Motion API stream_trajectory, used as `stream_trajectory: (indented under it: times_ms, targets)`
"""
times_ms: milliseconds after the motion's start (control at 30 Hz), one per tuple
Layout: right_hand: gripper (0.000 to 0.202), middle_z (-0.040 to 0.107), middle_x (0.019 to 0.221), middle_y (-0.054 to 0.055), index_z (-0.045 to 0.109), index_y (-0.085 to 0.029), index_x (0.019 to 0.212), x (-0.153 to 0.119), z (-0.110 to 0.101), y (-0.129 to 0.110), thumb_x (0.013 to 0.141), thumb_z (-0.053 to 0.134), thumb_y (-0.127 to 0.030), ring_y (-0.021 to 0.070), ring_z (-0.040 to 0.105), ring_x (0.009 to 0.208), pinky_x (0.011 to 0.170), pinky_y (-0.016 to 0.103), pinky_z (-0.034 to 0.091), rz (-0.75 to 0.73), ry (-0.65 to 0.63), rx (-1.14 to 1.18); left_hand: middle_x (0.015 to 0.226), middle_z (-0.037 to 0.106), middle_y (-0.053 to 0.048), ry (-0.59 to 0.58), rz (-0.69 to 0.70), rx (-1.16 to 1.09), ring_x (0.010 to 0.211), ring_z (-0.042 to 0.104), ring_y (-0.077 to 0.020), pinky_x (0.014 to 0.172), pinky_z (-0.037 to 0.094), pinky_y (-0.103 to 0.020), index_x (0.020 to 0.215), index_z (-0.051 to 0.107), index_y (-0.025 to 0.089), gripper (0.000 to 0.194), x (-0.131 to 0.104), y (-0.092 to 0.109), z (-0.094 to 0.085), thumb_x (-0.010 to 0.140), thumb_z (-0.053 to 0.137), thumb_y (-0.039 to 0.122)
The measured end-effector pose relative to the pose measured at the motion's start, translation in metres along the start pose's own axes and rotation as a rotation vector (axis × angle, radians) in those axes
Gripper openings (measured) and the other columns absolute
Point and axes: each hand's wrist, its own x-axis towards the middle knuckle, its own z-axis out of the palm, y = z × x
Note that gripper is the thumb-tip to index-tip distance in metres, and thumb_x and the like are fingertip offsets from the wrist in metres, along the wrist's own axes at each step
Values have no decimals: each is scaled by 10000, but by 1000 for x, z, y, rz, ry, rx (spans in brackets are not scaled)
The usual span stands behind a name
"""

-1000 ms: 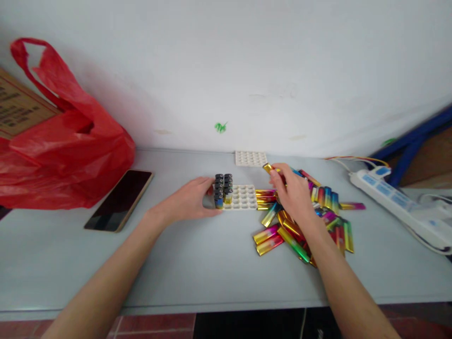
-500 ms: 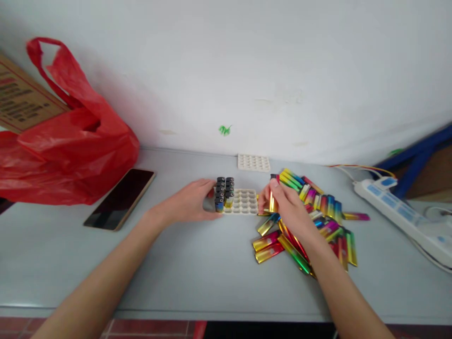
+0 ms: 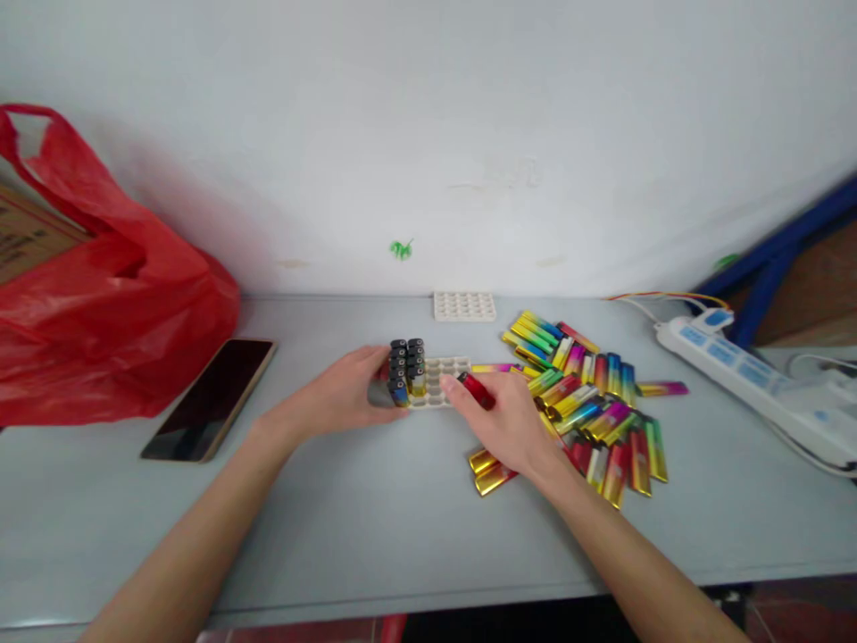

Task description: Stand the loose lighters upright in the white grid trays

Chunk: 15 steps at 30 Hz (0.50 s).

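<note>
My left hand point(image 3: 341, 386) curves round the left end of a white tray point(image 3: 438, 366) with rows of holes. Its thumb lies at the tray's near corner and its fingers at the far side, steadying it. Two rows of lighters point(image 3: 406, 368) stand upright in the tray's left holes, black tops up; the nearest one on the left leans a little. Over the tray's right part, my right hand point(image 3: 505, 415) grips a red lighter point(image 3: 475, 390), tilted, with much of its body hidden by the fingers.
Many shiny coloured lighters point(image 3: 603, 420) lie heaped on the grey table point(image 3: 348, 527) at the right. A second white tray point(image 3: 464, 306) is by the wall. On the left are a phone point(image 3: 209, 399) and a red plastic bag point(image 3: 127, 313). A white power strip point(image 3: 750, 384) lies far right.
My right hand has moved left from the heap to the tray, and the lighter in it has tipped from upright to slanted. My left hand stays at the tray's left end. The view has shifted slightly.
</note>
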Motion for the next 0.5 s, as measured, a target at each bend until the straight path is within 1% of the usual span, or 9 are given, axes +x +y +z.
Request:
stream_trajectory:
  times_ms: [100, 267, 367, 500]
  targets:
    - [564, 331, 507, -61, 290, -279, 584, 1, 2, 2, 1009, 585, -505, 115, 342, 524, 548, 307, 233, -16, 21, -25, 1026, 731, -86, -19, 12, 1, 925, 699, -307, 845, 554, -413, 1022, 638, 219, 446, 0, 0, 0, 795, 834, 549]
    - [414, 467, 534, -45, 382, -272, 632, 3, 5, 7, 994, 533, -404, 133, 407, 552, 573, 300, 261, -28, 12, -34, 1024, 733, -70, -17, 16, -10, 913, 693, -292, 836, 553, -408, 1025, 628, 231, 440, 0, -2, 1, 798, 843, 541]
    - [415, 482, 549, -47, 401, -268, 646, 2, 7, 7, 1008, 546, -411, 137, 418, 561, 584, 298, 274, -24, 11, -46, 1024, 732, -64, -12, 9, -4, 914, 695, -289, 834, 552, -402, 1038, 637, 236, 429, 0, -2, 1, 795, 851, 516]
    - [509, 469, 549, -48, 390, -267, 634, 2, 8, 6, 1055, 567, -491, 137, 416, 560, 596, 300, 303, -36, 42, -57, 1020, 732, -64, -12, 12, 2, 920, 698, -295, 851, 551, -400, 1031, 641, 235, 441, 0, 0, 1, 787, 860, 530]
